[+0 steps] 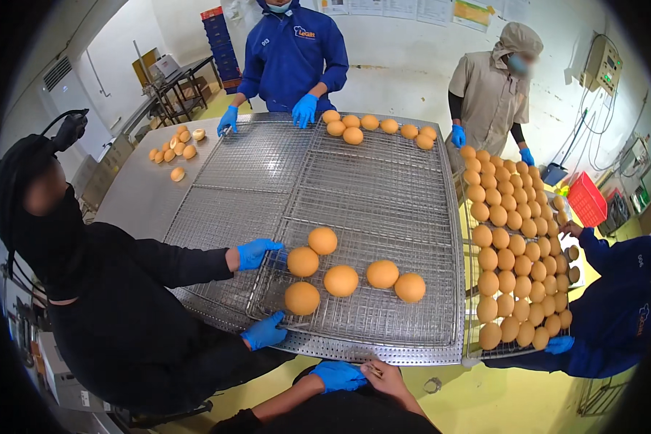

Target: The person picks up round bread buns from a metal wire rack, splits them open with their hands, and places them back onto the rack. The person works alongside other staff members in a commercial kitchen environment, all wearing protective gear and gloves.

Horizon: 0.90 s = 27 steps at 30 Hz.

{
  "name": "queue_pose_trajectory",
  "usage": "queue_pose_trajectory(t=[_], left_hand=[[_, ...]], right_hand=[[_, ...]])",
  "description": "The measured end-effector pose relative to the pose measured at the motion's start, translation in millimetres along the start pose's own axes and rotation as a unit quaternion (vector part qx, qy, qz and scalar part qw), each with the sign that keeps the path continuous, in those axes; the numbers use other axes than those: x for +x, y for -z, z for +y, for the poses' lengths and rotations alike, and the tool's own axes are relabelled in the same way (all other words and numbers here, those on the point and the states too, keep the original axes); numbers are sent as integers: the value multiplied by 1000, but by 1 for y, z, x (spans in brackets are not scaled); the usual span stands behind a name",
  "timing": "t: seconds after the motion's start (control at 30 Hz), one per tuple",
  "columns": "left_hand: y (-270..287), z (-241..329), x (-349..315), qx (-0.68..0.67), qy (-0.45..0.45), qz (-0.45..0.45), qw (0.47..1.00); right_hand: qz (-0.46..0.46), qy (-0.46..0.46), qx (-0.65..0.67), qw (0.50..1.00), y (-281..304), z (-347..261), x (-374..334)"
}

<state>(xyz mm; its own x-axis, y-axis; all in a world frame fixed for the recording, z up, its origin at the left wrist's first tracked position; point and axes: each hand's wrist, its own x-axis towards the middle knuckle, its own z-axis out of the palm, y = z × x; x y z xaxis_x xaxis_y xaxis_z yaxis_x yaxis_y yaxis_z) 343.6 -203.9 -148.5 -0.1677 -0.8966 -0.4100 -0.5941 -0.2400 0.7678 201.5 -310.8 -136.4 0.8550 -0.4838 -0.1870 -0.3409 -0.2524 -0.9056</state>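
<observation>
My left hand (340, 376), in a blue glove, is just below the near edge of the metal table, its fingers loosely stretched toward my right hand. My right hand (388, 379) is bare and closed in a pinch beside it. Something small and brownish shows at its fingertips, too small to name. Both hands are apart from the round golden-brown buns (341, 281) on the wire rack (412, 318) in front of me.
A co-worker's blue-gloved hands (265, 330) grip the rack's left side. Other people stand at the far side and right. A bun-filled rack (473, 289) is at the right. Loose buns (177, 173) lie on the metal table (141, 192). A red crate (586, 199) stands beyond.
</observation>
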Motion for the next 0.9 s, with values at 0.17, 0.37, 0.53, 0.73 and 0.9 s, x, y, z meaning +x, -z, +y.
queue_pose_trajectory(t=[0.17,0.37,0.53,0.73,0.9], left_hand=[[3,4,29,56,-9,-118,991],[-19,-22,65,72,-57,-51,995],[-7,-13,61,48,-76,-60,994],[15,4,35,-56,-105,34,992],[86,62,-64,-374,-35,208,903]], right_hand=[[-12,-116,29,993,-4,44,-7],[34,-145,-46,988,5,52,1],[14,-88,-155,984,19,37,3],[70,-28,-24,997,62,-14,-1],[433,-174,-207,860,147,29,52]])
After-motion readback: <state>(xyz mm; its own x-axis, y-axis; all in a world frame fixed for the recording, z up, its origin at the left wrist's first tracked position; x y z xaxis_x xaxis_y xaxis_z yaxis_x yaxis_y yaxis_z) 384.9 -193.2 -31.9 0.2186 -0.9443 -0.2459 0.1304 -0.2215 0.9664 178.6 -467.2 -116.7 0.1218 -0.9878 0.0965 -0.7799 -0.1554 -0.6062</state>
